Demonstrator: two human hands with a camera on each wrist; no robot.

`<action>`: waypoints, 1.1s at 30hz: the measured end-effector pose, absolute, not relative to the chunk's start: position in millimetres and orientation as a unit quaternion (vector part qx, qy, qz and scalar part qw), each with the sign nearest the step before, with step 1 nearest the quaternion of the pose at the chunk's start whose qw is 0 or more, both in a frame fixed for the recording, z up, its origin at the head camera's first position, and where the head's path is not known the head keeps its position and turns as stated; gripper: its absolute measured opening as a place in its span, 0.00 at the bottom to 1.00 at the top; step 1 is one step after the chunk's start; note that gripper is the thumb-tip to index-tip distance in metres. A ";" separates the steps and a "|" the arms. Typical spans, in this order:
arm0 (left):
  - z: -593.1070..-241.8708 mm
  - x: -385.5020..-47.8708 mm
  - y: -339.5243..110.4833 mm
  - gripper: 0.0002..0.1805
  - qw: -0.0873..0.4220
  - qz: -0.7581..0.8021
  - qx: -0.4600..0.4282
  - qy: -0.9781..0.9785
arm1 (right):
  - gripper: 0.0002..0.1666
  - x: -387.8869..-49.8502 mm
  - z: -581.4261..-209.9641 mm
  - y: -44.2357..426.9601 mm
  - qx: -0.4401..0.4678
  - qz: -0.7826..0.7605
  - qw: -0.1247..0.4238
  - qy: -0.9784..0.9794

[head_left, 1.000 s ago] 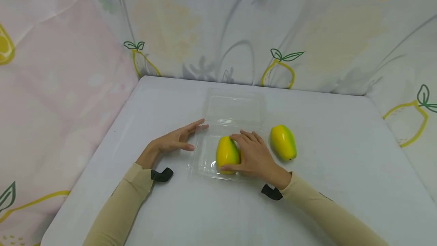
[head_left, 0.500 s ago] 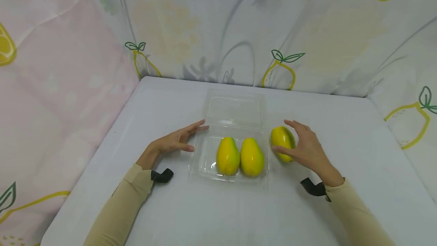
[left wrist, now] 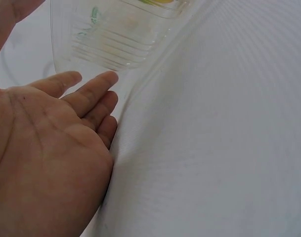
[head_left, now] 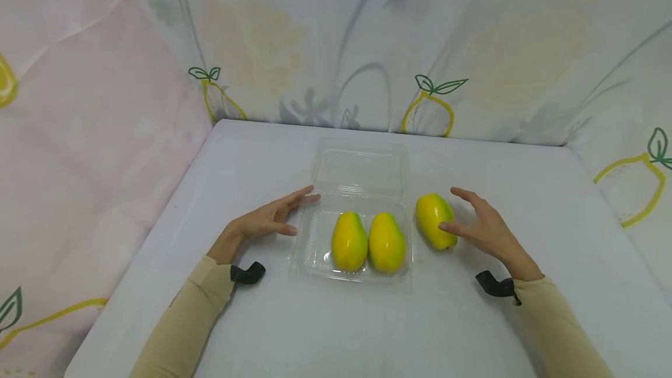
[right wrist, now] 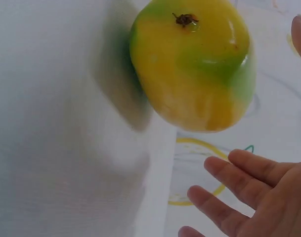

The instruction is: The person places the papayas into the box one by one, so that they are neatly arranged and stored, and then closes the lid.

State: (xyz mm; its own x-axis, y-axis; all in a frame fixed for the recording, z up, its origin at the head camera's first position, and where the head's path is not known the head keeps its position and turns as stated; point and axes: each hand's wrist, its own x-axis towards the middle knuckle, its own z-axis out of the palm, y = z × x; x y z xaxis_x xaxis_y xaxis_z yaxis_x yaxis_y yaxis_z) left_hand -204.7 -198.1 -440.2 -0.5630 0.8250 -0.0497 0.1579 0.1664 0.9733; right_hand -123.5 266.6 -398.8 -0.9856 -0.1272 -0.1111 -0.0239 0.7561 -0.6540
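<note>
Fingers [right wrist: 236, 181] of the right hand [head_left: 487, 231] spread wide beside loose fruit [head_left: 433, 214].

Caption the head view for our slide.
Left hand and right hand frame an open clear container holding two yellow-green fruits, plus a third fruit outside.

left sleeve [head_left: 181, 314]: beige | right sleeve [head_left: 562, 322]: beige | wrist pieces [head_left: 248, 273]: black, bent
</note>
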 end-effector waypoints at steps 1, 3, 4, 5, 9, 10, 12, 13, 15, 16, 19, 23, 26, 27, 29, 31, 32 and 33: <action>-440.0 -204.3 -198.7 0.50 0.308 0.542 0.352 0.699 | 0.54 -124.2 -401.0 266.0 -0.044 -0.349 0.079 0.933; -440.1 -204.0 -200.1 0.50 0.306 0.540 0.352 0.700 | 0.55 -125.4 -406.2 264.3 -0.051 -0.347 0.087 0.932; -439.9 -203.9 -200.9 0.50 0.305 0.539 0.352 0.702 | 0.55 -126.0 -408.5 263.5 -0.055 -0.346 0.088 0.933; -440.0 -204.0 -201.7 0.50 0.305 0.538 0.352 0.702 | 0.55 -126.4 -410.5 263.0 -0.058 -0.345 0.090 0.933; -439.8 -204.6 -203.8 0.50 0.307 0.542 0.353 0.698 | 0.52 -128.4 -416.0 262.9 -0.074 -0.338 0.085 0.935; -439.7 -204.5 -204.1 0.50 0.309 0.544 0.353 0.696 | 0.51 -128.7 -416.4 263.1 -0.079 -0.337 0.083 0.935; -440.1 -205.0 -204.6 0.50 0.310 0.547 0.354 0.693 | 0.50 -129.5 -417.0 264.0 -0.089 -0.336 0.084 0.934; -440.3 -205.0 -204.7 0.50 0.310 0.548 0.354 0.691 | 0.49 -129.6 -416.7 264.4 -0.094 -0.335 0.086 0.934; -440.8 -205.1 -204.5 0.50 0.310 0.549 0.355 0.690 | 0.49 -129.3 -414.7 266.9 -0.109 -0.330 0.092 0.933; -441.0 -205.2 -204.3 0.50 0.311 0.550 0.355 0.689 | 0.49 -128.8 -413.2 269.0 -0.119 -0.329 0.096 0.932; -441.4 -205.2 -203.1 0.50 0.313 0.552 0.355 0.687 | 0.47 -125.9 -407.2 278.2 -0.158 -0.322 0.106 0.927; -442.0 -205.8 -201.6 0.50 0.316 0.555 0.355 0.683 | 0.48 -123.0 -402.2 291.9 -0.225 -0.300 0.083 0.923; -442.6 -206.3 -200.8 0.50 0.315 0.556 0.356 0.682 | 0.48 -123.7 -402.1 296.8 -0.248 -0.283 0.053 0.925; -442.6 -206.2 -200.5 0.50 0.316 0.557 0.355 0.681 | 0.47 -123.9 -402.1 297.1 -0.245 -0.283 0.051 0.926; -442.8 -206.1 -199.9 0.50 0.316 0.557 0.355 0.681 | 0.47 -124.6 -402.0 296.9 -0.229 -0.288 0.056 0.928; -442.9 -205.9 -199.3 0.50 0.316 0.557 0.355 0.681 | 0.48 -124.6 -401.3 296.5 -0.207 -0.300 0.074 0.928; -442.9 -205.7 -198.9 0.50 0.317 0.557 0.355 0.680 | 0.48 -124.2 -400.6 296.6 -0.198 -0.303 0.085 0.928; -443.0 -205.8 -198.5 0.50 0.318 0.558 0.354 0.680 | 0.50 -123.4 -399.7 296.9 -0.191 -0.305 0.098 0.928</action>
State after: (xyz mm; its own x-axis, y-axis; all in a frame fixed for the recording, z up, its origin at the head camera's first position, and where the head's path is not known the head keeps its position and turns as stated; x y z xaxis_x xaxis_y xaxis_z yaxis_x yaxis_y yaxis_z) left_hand -205.8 -198.5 -443.0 -0.5473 0.8362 -0.0364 0.1263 0.1255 0.9840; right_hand -123.4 296.9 -399.7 -0.9076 -0.4149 -0.0642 -0.2956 0.7401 -0.6040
